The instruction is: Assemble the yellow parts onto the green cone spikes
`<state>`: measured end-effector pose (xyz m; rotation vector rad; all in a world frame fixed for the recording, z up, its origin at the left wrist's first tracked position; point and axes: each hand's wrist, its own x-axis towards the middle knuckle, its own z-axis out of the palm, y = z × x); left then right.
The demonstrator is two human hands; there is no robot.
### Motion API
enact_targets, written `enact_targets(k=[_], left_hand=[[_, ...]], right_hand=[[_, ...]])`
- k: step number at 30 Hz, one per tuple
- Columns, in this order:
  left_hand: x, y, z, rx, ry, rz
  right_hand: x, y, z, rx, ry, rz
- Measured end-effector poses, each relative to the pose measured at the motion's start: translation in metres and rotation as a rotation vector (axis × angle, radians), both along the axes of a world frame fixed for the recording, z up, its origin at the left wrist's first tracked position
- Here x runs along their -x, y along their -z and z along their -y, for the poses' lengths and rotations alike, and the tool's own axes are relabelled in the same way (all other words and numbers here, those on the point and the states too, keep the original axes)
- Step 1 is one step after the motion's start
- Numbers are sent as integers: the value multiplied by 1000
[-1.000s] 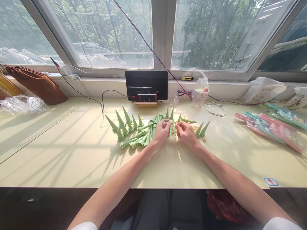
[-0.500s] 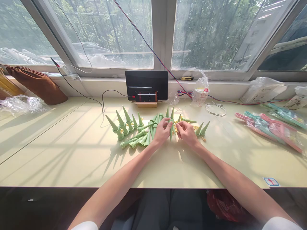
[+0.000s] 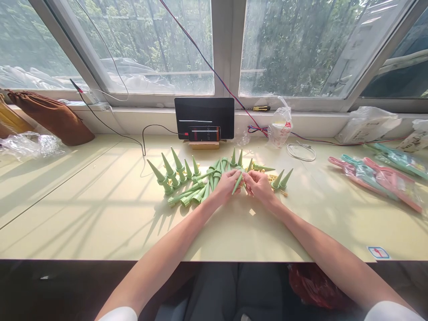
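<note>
Head view: green spike (image 3: 237, 183) slants down from left fingers (image 3: 231, 175).

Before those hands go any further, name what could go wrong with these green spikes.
The held green spike might slip if the grip of the left hand loosens. The right hand could topple the two standing spikes beside it. The small yellow pieces near that hand could scatter if bumped.

Bright daylight enters through far windowpanes (image 3: 160, 49); outdoor foliage (image 3: 297, 53) hazy. Barred shadows cross tabletop (image 3: 83, 223), left. White glare streaks black tablet (image 3: 203, 110). Space below tabletop dim. Wide-angle stretching toward edges.
</note>
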<state>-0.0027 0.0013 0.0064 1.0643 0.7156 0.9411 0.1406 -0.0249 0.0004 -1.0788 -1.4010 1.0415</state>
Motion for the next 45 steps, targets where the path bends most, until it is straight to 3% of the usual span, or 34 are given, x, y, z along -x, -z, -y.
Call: enact_targets(k=[15, 36, 45], left_hand=[[0, 1, 0, 57, -1, -36], [1, 0, 0, 85, -21, -46], [-1, -1, -3, 66, -203, -64]], right_hand=[[1, -5, 6, 73, -10, -57], [-2, -1, 2, 62, -47, -61], [-2, 7, -5, 49, -34, -51]])
